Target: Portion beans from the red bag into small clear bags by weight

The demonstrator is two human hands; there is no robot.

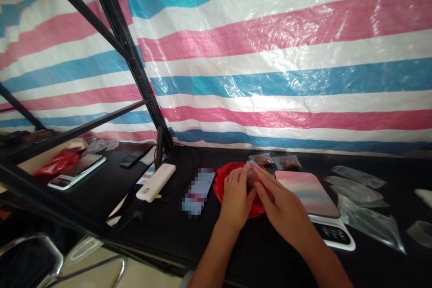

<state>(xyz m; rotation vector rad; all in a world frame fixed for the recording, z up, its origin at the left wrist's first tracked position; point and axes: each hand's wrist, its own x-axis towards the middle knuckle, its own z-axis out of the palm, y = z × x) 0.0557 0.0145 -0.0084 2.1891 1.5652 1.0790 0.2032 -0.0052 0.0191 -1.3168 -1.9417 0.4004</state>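
Note:
Between my fingers is a small clear plastic bag (pixel 251 177) with something brown inside, held above a red plastic bag (pixel 222 175). My left hand (pixel 234 195) grips its left side, fingers bent and close together. From the right, my right hand (pixel 278 202) pinches the same small bag, its fingers pointing to the bag's top. What lies in the red bag is mostly hidden by my hands. Just behind it are two clear bags with brown contents, one on the left (pixel 261 159) and one on the right (pixel 286 162). A digital scale (pixel 305 191) stands beside my right hand.
Flat clear bags (pixel 371 222) lie right of the scale, near a translucent round object (pixel 420 234). To the left are a phone (pixel 199 192) and a white oblong device (pixel 157 183) with cables. A black metal frame (pixel 135 63) rises at left; striped sheeting (pixel 286 76) hangs behind.

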